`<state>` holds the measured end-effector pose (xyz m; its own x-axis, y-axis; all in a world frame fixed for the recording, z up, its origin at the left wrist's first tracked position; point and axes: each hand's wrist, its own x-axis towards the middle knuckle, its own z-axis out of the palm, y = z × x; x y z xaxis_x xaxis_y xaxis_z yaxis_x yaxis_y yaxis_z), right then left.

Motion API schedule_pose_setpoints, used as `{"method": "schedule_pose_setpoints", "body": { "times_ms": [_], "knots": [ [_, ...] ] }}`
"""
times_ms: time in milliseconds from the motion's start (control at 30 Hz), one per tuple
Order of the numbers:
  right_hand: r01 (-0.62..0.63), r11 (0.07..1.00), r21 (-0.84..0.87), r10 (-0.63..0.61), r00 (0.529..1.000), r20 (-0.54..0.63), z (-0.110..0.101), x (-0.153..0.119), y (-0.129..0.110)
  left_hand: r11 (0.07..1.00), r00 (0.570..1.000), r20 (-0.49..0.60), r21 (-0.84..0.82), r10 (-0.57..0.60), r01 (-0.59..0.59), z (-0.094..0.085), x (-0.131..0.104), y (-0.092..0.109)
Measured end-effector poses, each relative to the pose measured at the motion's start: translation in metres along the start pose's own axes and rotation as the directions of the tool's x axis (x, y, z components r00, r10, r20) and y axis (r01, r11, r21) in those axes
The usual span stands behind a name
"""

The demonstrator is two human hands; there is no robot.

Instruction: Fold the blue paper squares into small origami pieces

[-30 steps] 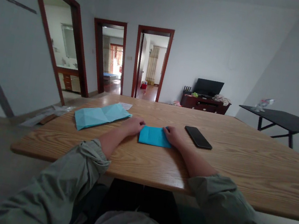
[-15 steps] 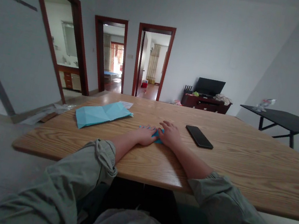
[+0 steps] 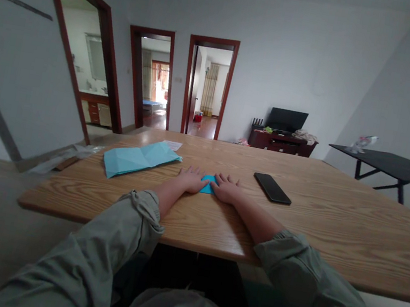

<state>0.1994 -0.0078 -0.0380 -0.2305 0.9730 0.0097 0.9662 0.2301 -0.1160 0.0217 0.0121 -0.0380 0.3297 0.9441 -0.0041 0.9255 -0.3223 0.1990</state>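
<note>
A small bright blue piece of paper (image 3: pixel 208 184) lies flat on the wooden table, between my two hands. My left hand (image 3: pixel 191 179) rests on its left edge, fingers spread on the tabletop. On the paper's right edge lies my right hand (image 3: pixel 226 188), also flat with its fingers apart. Both thumbs touch the blue paper, and the hands cover part of its sides. Farther left, a larger light blue creased sheet (image 3: pixel 141 159) lies folded on the table.
The wooden table (image 3: pixel 328 216) carries a black phone (image 3: pixel 272 188) right of my hands and a small white paper (image 3: pixel 173 145) behind the large sheet. Beyond stand a cabinet with a monitor (image 3: pixel 287 121) and, at right, a black table (image 3: pixel 395 165).
My left hand has shifted left and my right hand has flattened with its fingers spread. More of the small blue paper now shows between them.
</note>
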Motion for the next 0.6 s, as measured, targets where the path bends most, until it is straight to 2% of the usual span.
{"method": "schedule_pose_setpoints", "body": {
  "times_ms": [200, 367, 433, 500, 600],
  "knots": [
    [-0.084, 0.996, 0.017, 0.083, 0.996, 0.019, -0.001, 0.006, 0.01, 0.996, 0.996, -0.01, 0.005, -0.086, 0.086, 0.0, 0.005, -0.009],
    [-0.117, 0.993, 0.013, 0.118, 0.993, -0.015, -0.001, 0.008, 0.019, 0.998, 0.997, -0.033, 0.004, -0.069, 0.069, -0.005, 0.003, -0.017],
    [-0.111, 0.994, 0.012, 0.111, 0.993, -0.027, -0.002, 0.006, 0.023, 1.0, 0.999, -0.034, -0.024, -0.015, 0.014, -0.014, -0.002, -0.024],
    [-0.082, 0.997, 0.012, 0.082, 0.996, -0.025, -0.004, 0.004, 0.029, 0.991, 0.996, -0.003, -0.098, 0.091, -0.091, -0.025, -0.009, -0.033],
    [-0.029, 1.0, 0.01, 0.029, 0.999, -0.025, -0.008, 0.002, 0.037, 0.943, 0.967, 0.044, -0.237, 0.251, -0.234, -0.04, -0.019, -0.044]
  ]
}}
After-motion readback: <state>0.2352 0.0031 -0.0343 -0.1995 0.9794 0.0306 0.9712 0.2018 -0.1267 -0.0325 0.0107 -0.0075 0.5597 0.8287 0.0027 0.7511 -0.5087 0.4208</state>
